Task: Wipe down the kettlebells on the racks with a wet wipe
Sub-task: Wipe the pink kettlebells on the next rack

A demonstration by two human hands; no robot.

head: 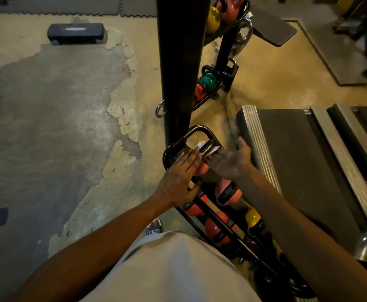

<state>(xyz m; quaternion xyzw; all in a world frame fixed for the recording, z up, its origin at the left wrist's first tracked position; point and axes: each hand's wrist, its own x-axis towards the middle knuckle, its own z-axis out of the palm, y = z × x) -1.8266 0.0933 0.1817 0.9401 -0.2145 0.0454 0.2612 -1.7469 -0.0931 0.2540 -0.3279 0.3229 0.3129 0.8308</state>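
Observation:
A low black rack (200, 128) holds several kettlebells. My left hand (177, 178) lies with straight fingers on the pink kettlebell (201, 169) at the rack's far end. The kettlebell's black handle (208, 148) has a white wet wipe (200, 144) wrapped under it. My right hand (230, 162) holds the wipe at the handle from the right, thumb raised. Closer to me on the rack sit another pink kettlebell (228, 192), two red ones (219, 227) and a yellow one (253, 217).
A thick black post (178, 62) rises just behind the rack. Further racks behind it carry a green kettlebell (208, 80) and a yellow one (213, 18). A treadmill (298, 160) stands close on the right. A step platform (75, 32) lies far left on the worn floor.

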